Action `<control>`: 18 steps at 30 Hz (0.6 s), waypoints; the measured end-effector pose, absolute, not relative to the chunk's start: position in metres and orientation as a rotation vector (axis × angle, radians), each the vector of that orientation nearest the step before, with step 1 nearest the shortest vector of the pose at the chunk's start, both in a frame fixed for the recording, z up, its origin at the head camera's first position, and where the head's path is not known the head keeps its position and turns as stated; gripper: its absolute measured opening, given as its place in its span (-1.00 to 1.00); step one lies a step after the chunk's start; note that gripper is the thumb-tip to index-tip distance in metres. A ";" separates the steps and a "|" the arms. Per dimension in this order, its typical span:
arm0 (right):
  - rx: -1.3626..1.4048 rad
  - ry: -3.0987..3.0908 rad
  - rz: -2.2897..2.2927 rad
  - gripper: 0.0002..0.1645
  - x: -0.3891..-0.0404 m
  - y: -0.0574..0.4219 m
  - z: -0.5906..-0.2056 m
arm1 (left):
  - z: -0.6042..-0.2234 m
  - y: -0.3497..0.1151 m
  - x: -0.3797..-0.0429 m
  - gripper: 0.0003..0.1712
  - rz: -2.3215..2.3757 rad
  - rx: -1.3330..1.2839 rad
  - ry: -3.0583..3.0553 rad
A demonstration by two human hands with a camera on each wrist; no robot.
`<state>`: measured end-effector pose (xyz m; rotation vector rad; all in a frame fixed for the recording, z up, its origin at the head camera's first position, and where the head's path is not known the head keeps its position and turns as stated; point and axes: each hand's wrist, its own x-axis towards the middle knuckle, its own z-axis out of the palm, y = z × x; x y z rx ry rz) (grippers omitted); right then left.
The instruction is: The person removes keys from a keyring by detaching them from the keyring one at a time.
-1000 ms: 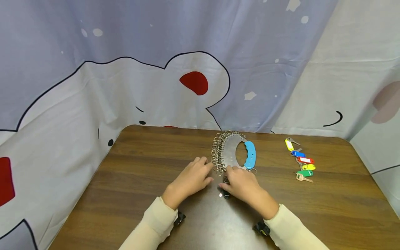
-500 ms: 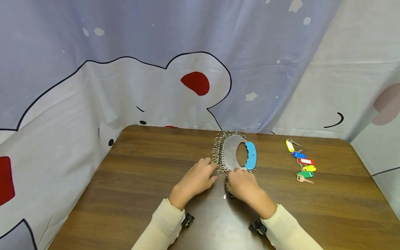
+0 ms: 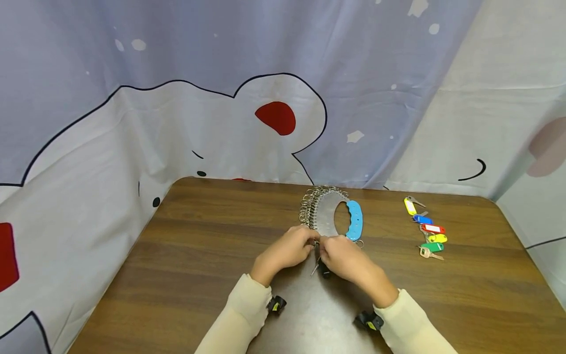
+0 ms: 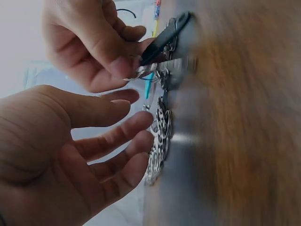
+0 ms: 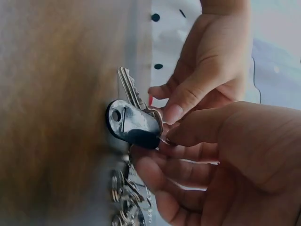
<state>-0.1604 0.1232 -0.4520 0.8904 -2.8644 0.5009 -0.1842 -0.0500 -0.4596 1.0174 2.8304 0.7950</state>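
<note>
In the head view my right hand [image 3: 349, 255] is at the near end of a curved metal plate [image 3: 325, 216] with a blue grip [image 3: 355, 220] and small rings [image 3: 306, 209] along its outer edge. Its thumb and finger pinch the small ring of a black key tag [image 5: 136, 126]. A silver key [image 5: 129, 87] hangs on that ring beside the tag. My left hand [image 3: 289, 248] is just left of the right one. In the left wrist view the left hand's [image 4: 80, 136] fingers are spread and loosely bent, with nothing visible between them.
On the right of the brown table [image 3: 199, 236] lie several keys with coloured tags: yellow [image 3: 410, 206], blue [image 3: 423, 220], red [image 3: 433, 228], another yellow tag [image 3: 438, 238] and green [image 3: 432, 247]. A patterned curtain [image 3: 221, 123] hangs behind the table.
My left hand has moved right, up against the right hand. The right hand's fingers have drawn together at the ring. The key below them has swung to a slant.
</note>
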 end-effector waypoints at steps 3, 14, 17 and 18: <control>0.897 -2.826 0.562 -0.75 -0.163 0.127 -0.450 | -0.461 -0.047 -0.188 -0.82 0.838 1.035 2.802; 0.939 -2.681 0.696 -0.74 -0.173 0.140 -0.440 | -0.463 -0.037 -0.197 -0.89 1.025 0.990 2.768; 0.930 -2.674 0.714 -0.83 -0.173 0.141 -0.441 | -0.464 -0.036 -0.199 -0.91 1.053 0.968 2.761; 0.929 -2.675 0.720 -0.86 -0.173 0.141 -0.441 | -0.464 -0.035 -0.199 -0.90 1.064 0.958 2.757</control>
